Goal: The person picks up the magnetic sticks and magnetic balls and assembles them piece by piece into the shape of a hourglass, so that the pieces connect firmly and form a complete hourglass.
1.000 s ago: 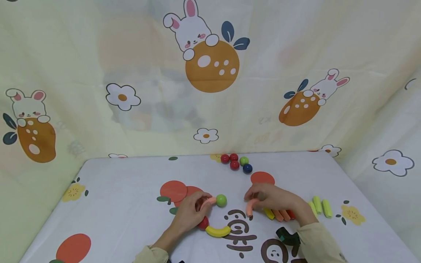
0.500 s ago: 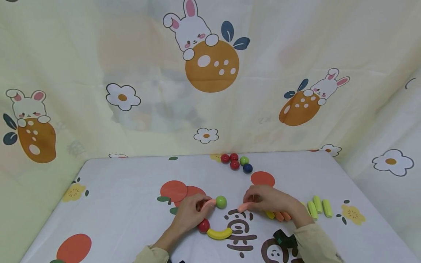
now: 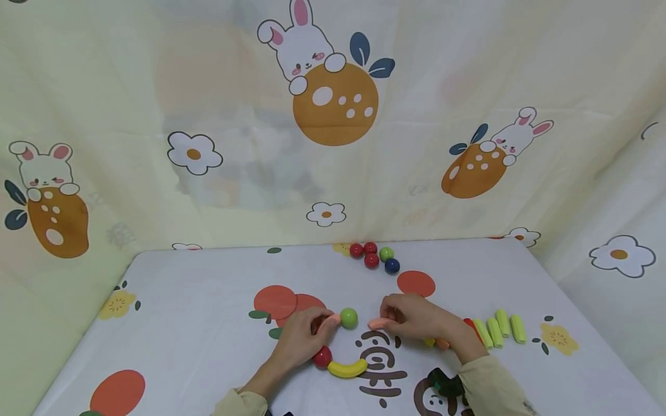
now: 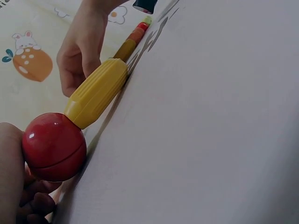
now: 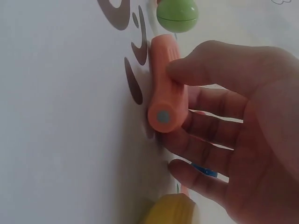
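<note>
My left hand [image 3: 300, 338] pinches a short pink rod [image 3: 335, 319] whose right end meets a green ball [image 3: 349, 318]. Just below that hand, a red ball [image 3: 322, 357] joins a curved yellow rod [image 3: 347, 369]; both loom large in the left wrist view. Between thumb and fingers, my right hand [image 3: 416, 318] holds a second pink rod [image 3: 378, 323], pointing left at the green ball with a small gap between. The right wrist view shows a round grey disc set in the near end of this pink rod [image 5: 161, 88].
Several yellow-green rods [image 3: 502, 323] lie right of my right forearm, beside a red rod [image 3: 472, 327]. Orange and yellow rods are partly hidden beneath that arm. At the back are red balls [image 3: 371, 261], a green one [image 3: 386, 254] and a dark blue ball [image 3: 392, 266].
My right hand has shifted left, and its pink rod has swung from pointing toward the front edge to lying sideways near the green ball. The left hand has barely moved.
</note>
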A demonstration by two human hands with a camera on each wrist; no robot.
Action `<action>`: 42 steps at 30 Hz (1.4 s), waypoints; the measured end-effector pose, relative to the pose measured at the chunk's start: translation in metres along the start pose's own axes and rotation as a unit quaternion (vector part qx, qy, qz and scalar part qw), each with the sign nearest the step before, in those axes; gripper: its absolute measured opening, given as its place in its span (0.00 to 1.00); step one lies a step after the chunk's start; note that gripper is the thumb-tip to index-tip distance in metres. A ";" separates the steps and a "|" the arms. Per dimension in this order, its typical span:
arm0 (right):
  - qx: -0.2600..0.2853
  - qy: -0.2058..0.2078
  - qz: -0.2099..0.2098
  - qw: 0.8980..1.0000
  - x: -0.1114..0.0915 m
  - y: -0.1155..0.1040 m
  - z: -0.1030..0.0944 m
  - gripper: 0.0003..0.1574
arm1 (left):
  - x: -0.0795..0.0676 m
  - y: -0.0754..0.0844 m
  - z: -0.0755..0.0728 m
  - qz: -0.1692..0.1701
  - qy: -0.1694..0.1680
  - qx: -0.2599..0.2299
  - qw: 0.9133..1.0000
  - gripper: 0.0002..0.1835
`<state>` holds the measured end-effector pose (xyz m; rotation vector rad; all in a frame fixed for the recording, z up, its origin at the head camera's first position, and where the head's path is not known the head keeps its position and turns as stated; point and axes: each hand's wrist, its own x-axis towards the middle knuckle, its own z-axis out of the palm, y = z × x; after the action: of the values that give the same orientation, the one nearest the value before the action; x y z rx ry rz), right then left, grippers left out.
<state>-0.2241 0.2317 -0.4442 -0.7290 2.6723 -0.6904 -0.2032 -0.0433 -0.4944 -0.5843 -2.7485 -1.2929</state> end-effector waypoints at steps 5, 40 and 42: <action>-0.001 0.005 -0.004 1.000 0.000 -0.002 0.000 0.12 | 0.000 -0.001 0.000 0.001 -0.001 0.000 1.000 0.18; 0.059 -0.001 0.006 0.998 0.005 -0.013 0.006 0.16 | 0.001 -0.002 0.001 0.002 -0.003 0.004 1.000 0.18; 0.064 -0.002 0.007 0.998 0.005 -0.014 0.007 0.17 | 0.001 -0.002 0.001 0.002 -0.002 0.003 1.000 0.18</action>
<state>-0.2201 0.2158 -0.4435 -0.6768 2.5990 -0.8472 -0.2044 -0.0436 -0.4964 -0.5926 -2.7530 -1.2838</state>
